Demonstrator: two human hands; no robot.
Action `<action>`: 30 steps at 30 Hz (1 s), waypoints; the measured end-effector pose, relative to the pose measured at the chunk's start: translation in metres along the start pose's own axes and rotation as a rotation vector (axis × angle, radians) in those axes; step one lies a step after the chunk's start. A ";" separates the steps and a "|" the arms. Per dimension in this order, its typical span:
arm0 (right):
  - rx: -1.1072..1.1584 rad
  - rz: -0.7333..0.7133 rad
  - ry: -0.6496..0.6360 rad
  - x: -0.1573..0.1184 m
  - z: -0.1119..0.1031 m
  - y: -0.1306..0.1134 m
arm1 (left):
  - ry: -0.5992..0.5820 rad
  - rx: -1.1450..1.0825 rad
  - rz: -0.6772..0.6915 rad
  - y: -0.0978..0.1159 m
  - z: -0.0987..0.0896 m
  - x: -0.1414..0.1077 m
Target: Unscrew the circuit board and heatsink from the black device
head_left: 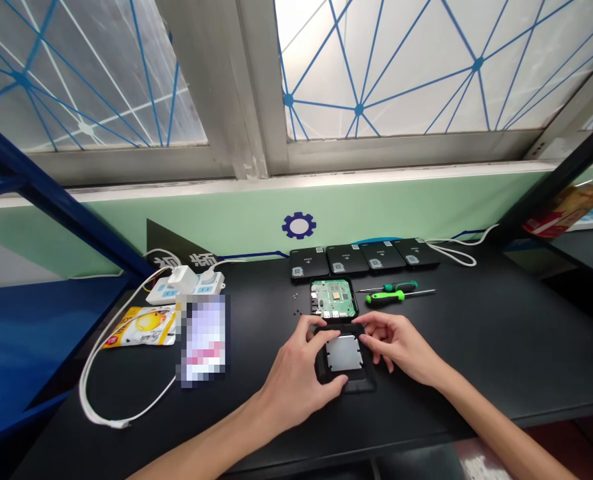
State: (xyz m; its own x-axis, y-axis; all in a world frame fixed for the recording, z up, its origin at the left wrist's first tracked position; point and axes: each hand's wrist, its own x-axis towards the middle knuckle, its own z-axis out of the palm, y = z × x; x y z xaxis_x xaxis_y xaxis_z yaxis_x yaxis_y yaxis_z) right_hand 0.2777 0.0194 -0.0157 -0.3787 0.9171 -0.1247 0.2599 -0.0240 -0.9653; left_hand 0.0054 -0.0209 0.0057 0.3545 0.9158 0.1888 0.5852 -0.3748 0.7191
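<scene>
My left hand (303,360) grips the left side of a black plastic cover (349,381) with a square silver metal plate (345,353) fixed in its middle. At its upper right corner, my right hand (393,343) pinches the cover's edge between thumb and fingers. Just beyond the cover lies an open black case with a green circuit board (334,299) inside. Right of that case are a green-and-black screwdriver (401,287) and a bright green screwdriver (386,297). Several small screws (295,297) lie to the left of the board.
Several closed black boxes (347,259) stand in a row along the wall. At left are a white power strip (186,287) with plugs, a yellow snack packet (143,327), a blurred-out item (205,341) and a looping white cable (83,380). Blue shelf posts flank the black desk (501,333).
</scene>
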 end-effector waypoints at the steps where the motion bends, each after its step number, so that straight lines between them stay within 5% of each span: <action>1: -0.036 -0.013 0.010 0.000 0.000 -0.002 | -0.002 -0.005 -0.003 -0.001 0.001 0.001; 6: -0.285 -0.141 0.150 -0.003 0.001 -0.011 | -0.026 -0.063 -0.028 -0.006 -0.002 0.006; 15: -0.727 -0.302 0.635 0.000 -0.019 0.004 | -0.039 -0.048 0.000 -0.010 -0.003 0.007; 20: -0.916 -0.321 0.670 0.002 -0.018 0.005 | -0.003 -0.072 0.030 -0.008 -0.010 0.008; 23: -0.995 -0.366 0.681 0.002 -0.018 0.005 | 0.126 -0.044 0.023 -0.011 -0.025 0.016; 26: -1.053 -0.416 0.680 0.003 -0.020 0.007 | 0.279 0.083 -0.076 -0.022 -0.042 0.028; 30: -1.107 -0.456 0.651 0.004 -0.023 0.010 | 0.265 0.150 -0.186 -0.042 -0.055 0.038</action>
State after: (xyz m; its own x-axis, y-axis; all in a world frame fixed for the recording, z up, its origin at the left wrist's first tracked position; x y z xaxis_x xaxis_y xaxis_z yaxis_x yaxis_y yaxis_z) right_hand 0.2989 0.0317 -0.0208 -0.2179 0.7850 0.5800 0.9120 0.3754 -0.1655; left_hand -0.0462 0.0383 0.0196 0.0419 0.9687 0.2447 0.7297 -0.1969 0.6547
